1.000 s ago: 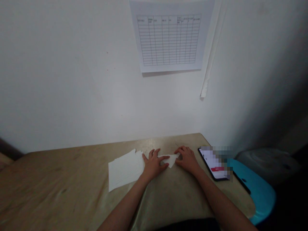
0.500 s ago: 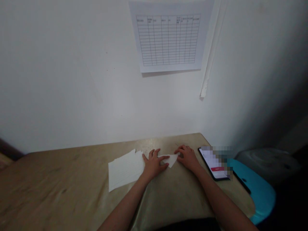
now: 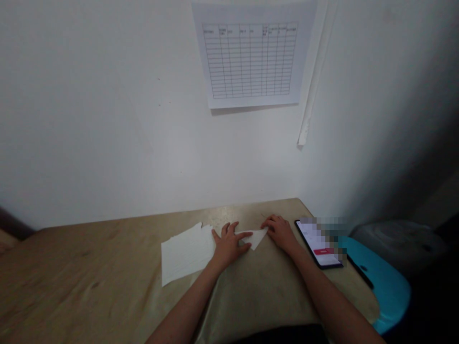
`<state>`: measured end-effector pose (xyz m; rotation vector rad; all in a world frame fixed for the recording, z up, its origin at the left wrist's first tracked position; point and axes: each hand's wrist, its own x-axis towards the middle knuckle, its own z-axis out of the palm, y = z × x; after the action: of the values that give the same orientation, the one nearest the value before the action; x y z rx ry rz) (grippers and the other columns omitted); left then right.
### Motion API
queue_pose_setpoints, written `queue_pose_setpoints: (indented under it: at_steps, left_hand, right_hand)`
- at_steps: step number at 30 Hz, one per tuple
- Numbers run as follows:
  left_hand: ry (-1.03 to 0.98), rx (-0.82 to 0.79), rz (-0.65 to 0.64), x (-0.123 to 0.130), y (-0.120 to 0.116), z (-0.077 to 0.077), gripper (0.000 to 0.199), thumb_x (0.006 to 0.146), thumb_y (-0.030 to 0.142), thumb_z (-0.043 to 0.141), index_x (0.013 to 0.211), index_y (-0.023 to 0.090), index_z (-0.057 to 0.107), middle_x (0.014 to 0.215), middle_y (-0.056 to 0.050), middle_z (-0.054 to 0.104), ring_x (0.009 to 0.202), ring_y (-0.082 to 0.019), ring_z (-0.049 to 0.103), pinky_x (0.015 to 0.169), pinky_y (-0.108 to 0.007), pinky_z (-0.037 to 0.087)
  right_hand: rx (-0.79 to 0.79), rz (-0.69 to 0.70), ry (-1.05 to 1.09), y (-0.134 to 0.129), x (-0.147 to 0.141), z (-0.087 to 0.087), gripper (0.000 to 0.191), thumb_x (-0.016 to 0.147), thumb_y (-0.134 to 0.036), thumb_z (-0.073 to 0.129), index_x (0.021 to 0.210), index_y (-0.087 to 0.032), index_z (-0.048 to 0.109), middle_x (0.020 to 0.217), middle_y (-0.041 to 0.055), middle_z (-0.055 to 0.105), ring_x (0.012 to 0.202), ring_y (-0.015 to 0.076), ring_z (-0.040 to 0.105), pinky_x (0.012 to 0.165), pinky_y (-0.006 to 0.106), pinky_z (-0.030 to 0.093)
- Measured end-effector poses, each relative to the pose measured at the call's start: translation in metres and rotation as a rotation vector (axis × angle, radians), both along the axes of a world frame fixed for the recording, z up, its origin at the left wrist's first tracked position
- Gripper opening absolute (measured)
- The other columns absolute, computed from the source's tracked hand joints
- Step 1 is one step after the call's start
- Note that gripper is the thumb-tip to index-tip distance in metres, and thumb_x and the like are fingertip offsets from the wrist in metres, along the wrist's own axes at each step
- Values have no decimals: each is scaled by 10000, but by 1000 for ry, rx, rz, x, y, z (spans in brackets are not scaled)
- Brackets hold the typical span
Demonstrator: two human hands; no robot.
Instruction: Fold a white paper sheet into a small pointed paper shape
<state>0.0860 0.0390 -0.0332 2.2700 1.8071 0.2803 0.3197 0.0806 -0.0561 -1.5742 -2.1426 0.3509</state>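
A small white paper (image 3: pixel 256 237), folded into a triangle whose point faces me, lies on the table between my hands. My left hand (image 3: pixel 228 244) rests with fingers spread; its thumb and index finger press on the paper's left part and hide some of it. At the right corner of the paper, my right hand (image 3: pixel 281 233) has its fingers bent together on the tip; the exact hold is partly hidden. Left of my left hand lies a stack of white paper sheets (image 3: pixel 186 255) with uneven upper edges, close to the fingers.
A phone (image 3: pixel 319 246) with a lit screen lies right of my right hand, near the table's (image 3: pixel 107 267) right edge. Beyond that edge stands a turquoise stool (image 3: pixel 387 282). A printed grid sheet (image 3: pixel 254 62) hangs on the white wall behind the table.
My right hand's fingers have shifted slightly at the paper's right corner, and the thumb shows less. The left hand and the paper stay where they were.
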Motion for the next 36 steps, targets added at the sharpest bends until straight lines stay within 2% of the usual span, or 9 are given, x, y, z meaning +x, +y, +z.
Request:
queue_pose_setpoints:
  at_steps: [8, 19, 26, 36]
  left_hand:
    - [-7, 30, -3, -1, 0, -3, 421, 822, 595, 664, 1239, 584, 602, 1572, -23, 383, 1480, -399, 225, 1060, -818, 15]
    - [18, 42, 7, -1, -1, -3, 425, 826, 599, 653, 1248, 581, 597, 1573, -23, 382, 1475, -397, 235, 1065, -815, 41]
    - [25, 36, 4, -1, -1, -2, 438, 825, 614, 647, 1258, 583, 588, 1581, -18, 369, 1481, -395, 218, 1070, -812, 32]
    - [19, 28, 18, 0, -1, 0, 440, 823, 593, 655, 1258, 566, 599, 1580, -15, 371, 1483, -401, 207, 1079, -803, 20]
  right_hand:
    - [8, 23, 37, -2, 3, -2, 352, 840, -106, 521, 1045, -309, 722, 1163, 19, 627, 1129, 212, 512, 995, 368, 330]
    - [-32, 36, 64, -7, 1, 1, 331, 784, -215, 662, 1104, -294, 697, 1184, 40, 590, 1142, 228, 506, 1040, 385, 349]
    - [-30, 7, 53, -18, -8, 6, 456, 695, -341, 766, 1134, -273, 665, 1228, 57, 559, 1202, 264, 465, 1096, 411, 314]
    - [-27, -23, -33, -31, -23, 5, 692, 635, -526, 783, 1227, -236, 571, 1329, 119, 529, 1309, 334, 421, 1166, 483, 196]
